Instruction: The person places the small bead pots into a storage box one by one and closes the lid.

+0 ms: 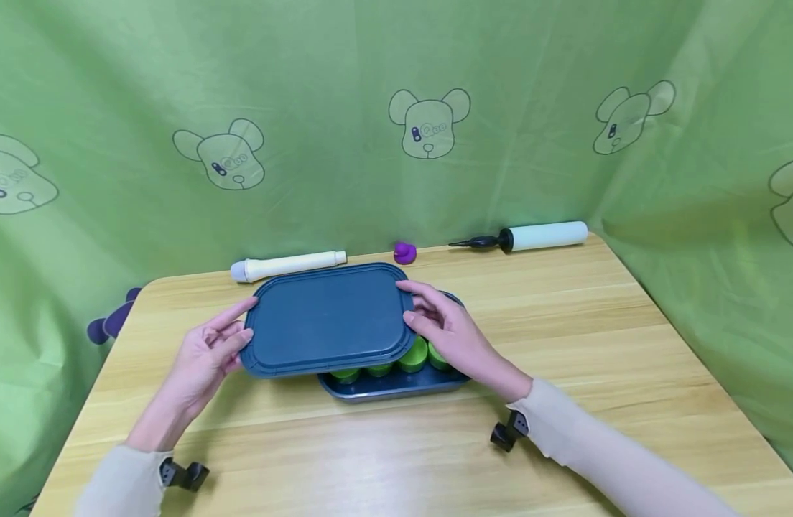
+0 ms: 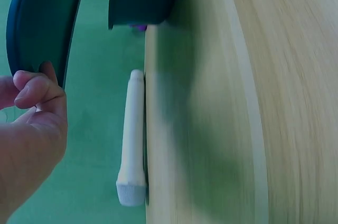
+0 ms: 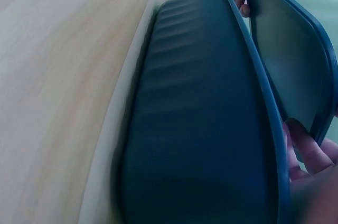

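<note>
A dark blue lid, a rounded rectangle, is held up and tilted between both hands. At its left end my left hand pinches the rim between thumb and fingers. My right hand grips the opposite end the same way. Below and slightly right, a matching blue box stands on the table, partly covered from sight by the lid. Several green round pieces sit in a row inside it. The right wrist view shows the lid apart from the box's rim.
Along the back edge of the wooden table lie a white toy microphone, a small purple duck and a white hand pump with a black nozzle. A green curtain hangs behind them.
</note>
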`<state>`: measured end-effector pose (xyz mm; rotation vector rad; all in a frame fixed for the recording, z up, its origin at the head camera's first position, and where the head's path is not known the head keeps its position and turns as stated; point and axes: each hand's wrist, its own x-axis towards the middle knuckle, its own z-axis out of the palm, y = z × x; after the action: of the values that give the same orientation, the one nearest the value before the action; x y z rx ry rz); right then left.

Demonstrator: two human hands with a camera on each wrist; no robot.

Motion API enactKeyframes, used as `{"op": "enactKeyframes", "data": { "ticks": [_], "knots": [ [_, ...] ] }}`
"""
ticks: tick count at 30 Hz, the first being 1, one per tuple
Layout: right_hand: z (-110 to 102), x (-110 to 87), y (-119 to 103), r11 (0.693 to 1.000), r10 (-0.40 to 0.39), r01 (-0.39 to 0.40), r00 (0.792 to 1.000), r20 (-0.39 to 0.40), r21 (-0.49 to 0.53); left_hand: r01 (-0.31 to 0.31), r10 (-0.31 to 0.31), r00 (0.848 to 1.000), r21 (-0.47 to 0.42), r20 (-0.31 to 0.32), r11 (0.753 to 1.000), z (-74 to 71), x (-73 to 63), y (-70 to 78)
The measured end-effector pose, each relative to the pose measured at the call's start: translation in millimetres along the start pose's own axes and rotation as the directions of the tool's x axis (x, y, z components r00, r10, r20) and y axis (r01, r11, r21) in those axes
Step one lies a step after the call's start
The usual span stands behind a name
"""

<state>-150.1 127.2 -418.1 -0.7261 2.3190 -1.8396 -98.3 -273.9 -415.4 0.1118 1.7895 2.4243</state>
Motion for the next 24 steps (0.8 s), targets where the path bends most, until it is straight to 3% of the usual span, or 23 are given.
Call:
{"op": "enactKeyframes", "data": {
  "ticks": [7, 24],
  "knots": [
    [-12.9, -8.9, 4.7, 0.997, 0.047, -0.051, 0.997, -0.062, -0.056, 0.033, -0.032, 0.999, 0.037, -0.009, 0.999, 17.7, 6.7, -10.1],
    [-54.0, -25.9, 9.1, 0.993, 0.068, -0.080, 0.989, -0.133, -0.090, 0.104, -0.105, 0.994, 0.059, 0.020, 0.993, 59.4, 21.0, -29.4]
  ]
}}
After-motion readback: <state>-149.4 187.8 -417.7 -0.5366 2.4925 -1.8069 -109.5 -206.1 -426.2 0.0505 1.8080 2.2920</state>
